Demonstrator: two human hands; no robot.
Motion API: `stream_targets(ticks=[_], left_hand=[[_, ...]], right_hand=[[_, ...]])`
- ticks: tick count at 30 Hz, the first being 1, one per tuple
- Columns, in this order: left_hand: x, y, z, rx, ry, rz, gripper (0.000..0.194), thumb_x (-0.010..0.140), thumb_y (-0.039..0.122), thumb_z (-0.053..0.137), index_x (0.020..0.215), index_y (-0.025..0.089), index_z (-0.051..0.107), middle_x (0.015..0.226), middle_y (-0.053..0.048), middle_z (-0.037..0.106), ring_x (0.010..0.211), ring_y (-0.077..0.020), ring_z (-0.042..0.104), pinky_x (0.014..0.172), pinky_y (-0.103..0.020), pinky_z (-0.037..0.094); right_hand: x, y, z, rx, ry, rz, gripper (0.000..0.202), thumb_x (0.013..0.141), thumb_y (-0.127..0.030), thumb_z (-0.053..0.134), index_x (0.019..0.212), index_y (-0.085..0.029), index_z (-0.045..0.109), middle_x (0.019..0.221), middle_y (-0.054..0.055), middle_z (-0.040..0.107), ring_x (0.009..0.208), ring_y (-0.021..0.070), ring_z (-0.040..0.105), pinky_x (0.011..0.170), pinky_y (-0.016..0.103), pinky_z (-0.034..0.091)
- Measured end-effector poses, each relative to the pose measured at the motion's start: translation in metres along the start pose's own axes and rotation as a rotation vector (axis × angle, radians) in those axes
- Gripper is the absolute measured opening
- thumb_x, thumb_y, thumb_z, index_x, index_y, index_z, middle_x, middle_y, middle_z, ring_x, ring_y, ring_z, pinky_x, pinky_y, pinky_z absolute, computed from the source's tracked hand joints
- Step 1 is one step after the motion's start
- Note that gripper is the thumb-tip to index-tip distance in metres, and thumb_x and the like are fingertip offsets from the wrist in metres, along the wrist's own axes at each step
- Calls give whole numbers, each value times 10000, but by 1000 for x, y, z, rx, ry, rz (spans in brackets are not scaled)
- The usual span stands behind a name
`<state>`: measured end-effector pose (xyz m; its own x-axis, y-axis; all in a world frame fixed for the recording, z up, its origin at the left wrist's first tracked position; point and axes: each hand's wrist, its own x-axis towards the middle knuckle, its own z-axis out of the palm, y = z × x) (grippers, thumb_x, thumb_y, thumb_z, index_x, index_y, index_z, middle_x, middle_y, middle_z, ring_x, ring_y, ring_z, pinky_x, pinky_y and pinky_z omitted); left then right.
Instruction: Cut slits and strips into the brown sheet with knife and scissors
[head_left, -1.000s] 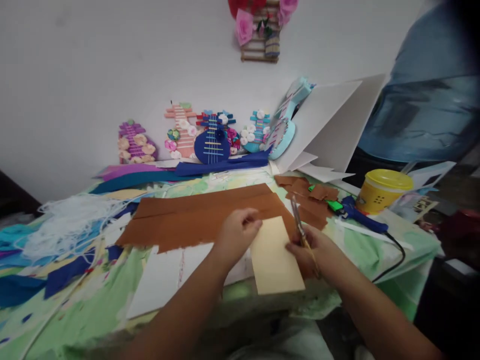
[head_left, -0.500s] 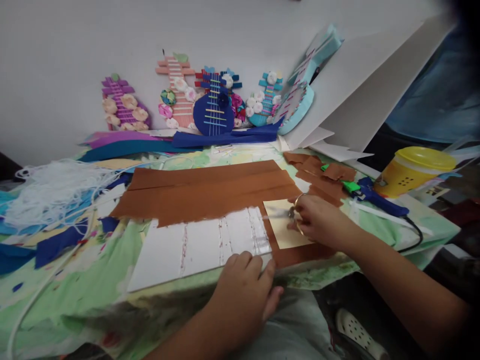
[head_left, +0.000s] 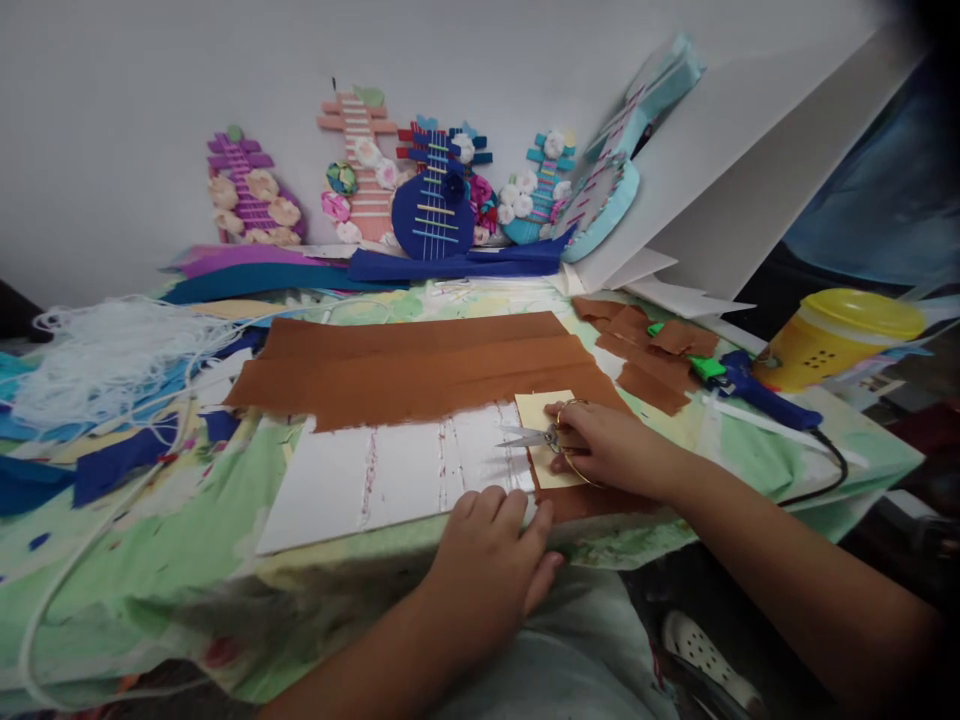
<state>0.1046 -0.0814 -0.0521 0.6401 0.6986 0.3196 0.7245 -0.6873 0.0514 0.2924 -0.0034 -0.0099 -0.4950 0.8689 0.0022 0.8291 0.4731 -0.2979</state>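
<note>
While the right hand [head_left: 619,445] is gripping a pair of scissors [head_left: 553,438], its fingers curling around the gold-coloured loops, the blades are pointing toward the person's left and standing slightly apart. That hand is also resting on a cream card [head_left: 551,474], which is lying flat below the scissors; the blade tips are reaching past its left edge, over a white board [head_left: 405,480].

Left hand [head_left: 484,555]: palm down, fingers spreading a little, holding nothing visible; fingertips are touching the board's near edge, just to the left of the card. Dried-looking streaks are running across the board, ahead of this hand and to its left.

Beyond both hands a wide brown sheet [head_left: 420,370] is covering the board's far side, and part of it is showing under and around the card.

Writing: dark marks [head_left: 820,357] are showing on a yellow tub [head_left: 855,320] beyond the right hand, off to its right; cannot tell whether they are letters. Nearer that hand, a blue glue gun [head_left: 772,400] is lying beside brown scraps [head_left: 656,385].

Far left of the left hand, white string [head_left: 120,365] is heaping up. Straight ahead, a dark-blue paper lute [head_left: 427,215] is leaning by the wall.
</note>
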Motion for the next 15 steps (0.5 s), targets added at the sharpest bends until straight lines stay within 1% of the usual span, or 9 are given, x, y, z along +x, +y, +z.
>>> stream_targets(ticks=[2, 5, 8, 11, 15], left_hand=[[-1, 1, 2, -1, 29, -4, 334, 817, 345, 416, 1096, 176, 488, 979, -76, 512, 847, -241, 424, 702, -384, 347], [-2, 4, 5, -7, 62, -13, 337, 822, 355, 404, 1096, 178, 490, 1006, -65, 523, 843, -239, 426, 694, -386, 343], [-2, 7, 9, -16, 97, -8, 337, 828, 353, 393, 1093, 172, 496, 1023, -53, 533, 849, -234, 429, 700, -386, 338], [-1, 7, 12, -11, 156, 6, 322, 832, 340, 392, 1076, 168, 513, 1041, -47, 538, 863, -226, 433, 714, -379, 331], [0, 6, 17, 24, 219, 35, 293, 829, 327, 410, 1047, 180, 538, 1036, -24, 555, 823, -203, 450, 678, -354, 330]], right_hand=[[1, 2, 0, -8, -5, -31, 338, 685, -239, 525, 1008, -150, 479, 1075, 121, 532, 969, 232, 495, 781, 308, 393], [1, 7, 0, -23, -13, -57, 409, 682, -222, 520, 1078, -142, 457, 1078, 122, 534, 983, 234, 489, 792, 308, 390], [2, 11, -1, -30, -18, -52, 477, 682, -256, 538, 1133, -142, 433, 1069, 118, 543, 985, 237, 490, 792, 307, 391], [3, 12, -2, -33, -22, -55, 497, 683, -279, 546, 1144, -130, 431, 1059, 120, 550, 973, 234, 495, 791, 300, 391], [4, 11, -3, -38, -27, -44, 486, 687, -290, 541, 1134, -130, 434, 1037, 118, 561, 952, 231, 502, 767, 295, 397]])
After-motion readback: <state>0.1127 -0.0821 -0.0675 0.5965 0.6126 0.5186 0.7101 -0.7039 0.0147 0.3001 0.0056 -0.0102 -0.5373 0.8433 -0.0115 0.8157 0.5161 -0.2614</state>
